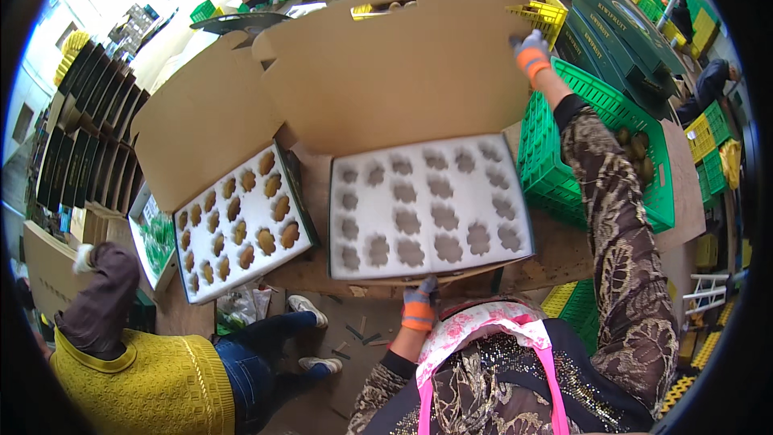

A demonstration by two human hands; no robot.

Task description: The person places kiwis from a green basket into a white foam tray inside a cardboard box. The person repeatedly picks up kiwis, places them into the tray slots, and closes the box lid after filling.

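Observation:
Before me lies an open cardboard carton with a white foam insert (374, 205). The flower-shaped pockets in the foam hold no fruit. My right hand (534, 57), in a grey and orange glove, grips the right edge of the raised brown lid (398, 72). At the carton's front flap (477, 269), my gloved left hand (420, 308) has its fingers closed on the edge. A second open carton (241, 223) sits to the left, tilted in view, with brown kiwifruit (266, 241) in its foam pockets.
A green crate (549, 145) with some kiwifruit (637, 151) stands at right on the wooden table (543, 269). Yellow crates (543, 12) of kiwifruit sit behind the lid. Dark green carton lids (604, 30) are stacked at far right. A co-worker in a yellow vest (145, 374) is at left.

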